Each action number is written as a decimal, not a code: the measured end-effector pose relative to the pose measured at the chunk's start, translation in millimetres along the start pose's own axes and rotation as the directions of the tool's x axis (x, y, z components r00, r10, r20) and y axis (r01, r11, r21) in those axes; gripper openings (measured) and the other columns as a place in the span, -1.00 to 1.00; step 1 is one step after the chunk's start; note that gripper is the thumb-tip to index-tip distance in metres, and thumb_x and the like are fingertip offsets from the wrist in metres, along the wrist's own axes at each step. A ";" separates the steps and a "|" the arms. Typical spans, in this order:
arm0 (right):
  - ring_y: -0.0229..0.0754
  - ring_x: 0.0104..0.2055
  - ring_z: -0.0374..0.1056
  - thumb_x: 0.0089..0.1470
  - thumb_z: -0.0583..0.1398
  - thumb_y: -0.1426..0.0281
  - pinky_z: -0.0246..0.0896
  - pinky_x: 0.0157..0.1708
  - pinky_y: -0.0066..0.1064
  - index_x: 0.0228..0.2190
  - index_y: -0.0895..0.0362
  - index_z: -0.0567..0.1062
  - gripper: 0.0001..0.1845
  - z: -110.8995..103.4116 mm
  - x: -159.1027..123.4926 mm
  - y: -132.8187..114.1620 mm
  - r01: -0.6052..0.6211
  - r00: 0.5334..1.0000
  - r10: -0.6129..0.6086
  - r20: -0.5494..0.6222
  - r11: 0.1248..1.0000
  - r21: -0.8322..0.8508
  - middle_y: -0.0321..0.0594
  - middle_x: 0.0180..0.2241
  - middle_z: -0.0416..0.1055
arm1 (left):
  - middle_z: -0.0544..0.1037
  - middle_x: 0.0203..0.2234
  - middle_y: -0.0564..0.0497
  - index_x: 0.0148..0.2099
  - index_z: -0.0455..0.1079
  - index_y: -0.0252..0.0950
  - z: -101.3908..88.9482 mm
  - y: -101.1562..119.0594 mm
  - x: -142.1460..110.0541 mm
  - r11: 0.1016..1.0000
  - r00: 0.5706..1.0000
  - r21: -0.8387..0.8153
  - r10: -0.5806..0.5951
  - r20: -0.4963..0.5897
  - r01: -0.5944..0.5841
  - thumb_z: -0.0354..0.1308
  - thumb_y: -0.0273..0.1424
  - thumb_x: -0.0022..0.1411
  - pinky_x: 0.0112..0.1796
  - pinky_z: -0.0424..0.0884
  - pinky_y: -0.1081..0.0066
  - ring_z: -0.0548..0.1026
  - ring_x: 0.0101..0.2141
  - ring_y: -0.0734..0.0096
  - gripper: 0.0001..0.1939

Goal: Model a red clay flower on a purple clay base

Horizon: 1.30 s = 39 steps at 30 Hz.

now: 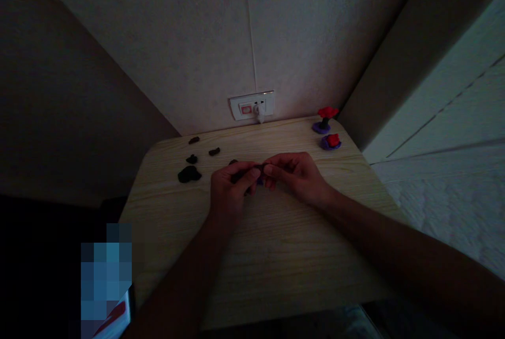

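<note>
Both hands meet over the middle of a pale wooden table (252, 255). Between their fingertips is a small dark piece of modelling clay (261, 167), mostly covered by the fingers. My left hand (232, 186) pinches its left end with thumb and forefinger. On the other end, my right hand (295, 173) closes in the same way. A bit of purple (259, 181) shows just below the fingers; I cannot tell whether it is joined to the dark piece. Another dark shape (233, 162) peeks out behind my left hand, largely hidden.
Black clay lumps (189, 173) and small brown pieces (214, 151) lie at the back left. At the back right stand a red clay flower on a purple base (326, 113) and a red-and-purple clay piece (332, 141). A wall socket (252, 106) holds a plug. The light is dim.
</note>
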State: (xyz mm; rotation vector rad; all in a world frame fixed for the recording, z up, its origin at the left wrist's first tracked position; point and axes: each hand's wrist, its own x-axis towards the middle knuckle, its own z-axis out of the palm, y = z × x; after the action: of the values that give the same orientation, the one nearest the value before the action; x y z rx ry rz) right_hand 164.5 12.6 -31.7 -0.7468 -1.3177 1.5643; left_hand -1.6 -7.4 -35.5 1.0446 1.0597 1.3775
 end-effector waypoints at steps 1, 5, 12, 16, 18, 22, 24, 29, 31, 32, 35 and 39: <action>-0.28 -0.50 0.41 0.01 0.43 0.14 0.35 -0.45 -0.43 -0.42 0.21 0.62 -0.64 -0.2 0.8 0.4 -0.009 1.000 0.009 0.011 1.000 0.029 -0.23 -0.53 0.54 | 0.43 -0.69 0.11 -0.34 0.62 -0.30 1.1 0.7 0.3 0.998 0.999 -0.047 -0.037 0.002 0.037 0.43 -0.38 0.00 -0.58 0.21 0.49 0.32 -0.65 0.56 -0.86; -0.29 -0.49 0.42 0.01 0.44 0.15 0.35 -0.43 -0.44 -0.42 0.20 0.61 -0.65 -0.8 3.0 3.2 -0.051 0.999 0.049 0.017 0.991 0.120 -0.23 -0.52 0.55 | 0.45 -0.68 0.10 -0.33 0.60 -0.31 4.3 2.8 1.6 0.978 0.992 -0.168 -0.116 0.045 0.122 0.44 -0.36 -0.04 -0.61 0.19 0.51 0.32 -0.66 0.56 -0.80; -0.26 -0.50 0.45 -0.16 0.51 0.15 0.40 -0.45 -0.41 -0.37 0.16 0.58 -0.59 1.3 1.5 4.4 -0.007 0.989 0.007 -0.148 1.000 0.002 -0.28 -0.50 0.55 | 0.52 -0.60 0.09 -0.24 0.61 -0.28 1.2 -0.8 0.5 0.979 0.991 0.162 0.128 -0.036 -0.121 0.39 -0.33 0.13 -0.56 0.31 0.52 0.40 -0.61 0.56 -0.84; -0.25 -0.52 0.45 -0.17 0.50 0.12 0.40 -0.47 -0.41 -0.44 0.16 0.57 -0.59 1.2 1.0 3.1 -0.016 0.985 0.004 -0.174 0.997 -0.070 -0.28 -0.54 0.53 | 0.56 -0.56 0.07 -0.19 0.62 -0.27 0.2 0.2 -2.0 0.955 0.984 0.247 0.175 -0.022 -0.164 0.36 -0.29 0.18 -0.57 0.33 0.52 0.41 -0.61 0.55 -0.81; -0.25 -0.52 0.45 -0.16 0.49 0.11 0.40 -0.46 -0.41 -0.43 0.16 0.58 -0.59 0.5 1.2 3.0 -0.013 0.985 -0.001 -0.170 0.997 -0.077 -0.28 -0.54 0.53 | 0.55 -0.58 0.07 -0.16 0.63 -0.27 1.0 0.7 -2.8 0.957 0.988 0.251 0.152 -0.006 -0.145 0.37 -0.27 0.17 -0.59 0.31 0.52 0.40 -0.62 0.54 -0.77; -0.23 -0.49 0.44 -0.13 0.48 0.11 0.38 -0.43 -0.39 -0.42 0.15 0.57 -0.61 -0.4 0.0 2.7 0.009 0.990 -0.024 -0.137 0.994 -0.112 -0.28 -0.54 0.53 | 0.59 -0.52 0.04 -0.19 0.64 -0.26 3.7 2.0 -2.6 0.949 0.991 0.293 0.134 -0.030 -0.119 0.45 -0.30 0.07 -0.53 0.36 0.50 0.45 -0.57 0.51 -0.76; -0.23 -0.48 0.42 -0.09 0.45 0.11 0.36 -0.41 -0.39 -0.42 0.15 0.57 -0.63 -0.1 -1.7 2.1 0.026 0.994 -0.041 -0.104 0.989 -0.146 -0.28 -0.52 0.52 | 0.58 -0.52 0.03 -0.25 0.64 -0.28 4.1 3.2 -1.9 0.947 0.990 0.297 0.135 -0.025 -0.122 0.43 -0.31 0.09 -0.51 0.36 0.49 0.45 -0.56 0.50 -0.81; -0.26 -0.46 0.38 0.02 0.40 0.13 0.29 -0.41 -0.41 -0.40 0.16 0.58 -0.67 1.8 -5.2 1.4 0.065 0.997 -0.072 -0.037 0.985 -0.163 -0.27 -0.51 0.51 | 0.50 -0.62 0.07 -0.29 0.61 -0.32 1.4 6.6 -0.3 0.955 0.995 0.278 0.099 0.023 -0.102 0.37 -0.33 0.14 -0.53 0.31 0.48 0.39 -0.60 0.52 -0.85; -0.28 -0.48 0.35 0.05 0.38 0.13 0.26 -0.43 -0.43 -0.40 0.16 0.58 -0.67 2.3 -5.2 1.0 0.060 0.998 -0.063 -0.016 0.988 -0.139 -0.28 -0.52 0.50 | 0.47 -0.65 0.09 -0.29 0.59 -0.32 0.0 6.8 0.1 0.962 0.996 0.261 0.070 0.046 -0.080 0.36 -0.32 0.15 -0.54 0.29 0.48 0.38 -0.61 0.52 -0.85; -0.28 -0.49 0.34 0.05 0.38 0.14 0.25 -0.45 -0.44 -0.40 0.17 0.58 -0.68 2.3 -4.8 0.7 0.049 0.999 -0.051 -0.008 0.991 -0.128 -0.28 -0.53 0.49 | 0.47 -0.65 0.09 -0.29 0.58 -0.32 -0.5 6.6 0.2 0.968 0.997 0.242 0.055 0.059 -0.068 0.35 -0.32 0.16 -0.54 0.28 0.48 0.38 -0.61 0.52 -0.84; -0.31 -0.52 0.30 0.03 0.39 0.17 0.22 -0.49 -0.45 -0.42 0.19 0.57 -0.69 1.2 -1.9 -0.2 0.001 1.000 0.000 0.017 0.998 -0.061 -0.29 -0.55 0.47 | 0.46 -0.66 0.09 -0.27 0.56 -0.32 -1.8 4.8 0.5 0.993 0.994 0.115 -0.014 0.106 0.001 0.35 -0.28 0.16 -0.54 0.26 0.48 0.36 -0.61 0.52 -0.81; -0.32 -0.55 0.31 -0.03 0.39 0.27 0.22 -0.52 -0.46 -0.42 0.19 0.56 -0.76 -3.4 3.8 2.5 -0.116 0.990 0.101 0.098 0.981 0.154 -0.29 -0.54 0.47 | 0.44 -0.66 0.09 -0.27 0.54 -0.32 -1.5 2.7 0.2 0.985 0.973 -0.064 -0.147 0.178 0.160 0.39 -0.23 0.11 -0.58 0.20 0.47 0.33 -0.64 0.53 -0.74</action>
State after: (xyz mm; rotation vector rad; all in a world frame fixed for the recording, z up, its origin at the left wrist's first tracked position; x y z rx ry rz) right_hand 165.3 17.4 -34.5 -0.6643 -1.2157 1.7862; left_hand -3.7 -7.3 -33.2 0.9846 0.9315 1.1724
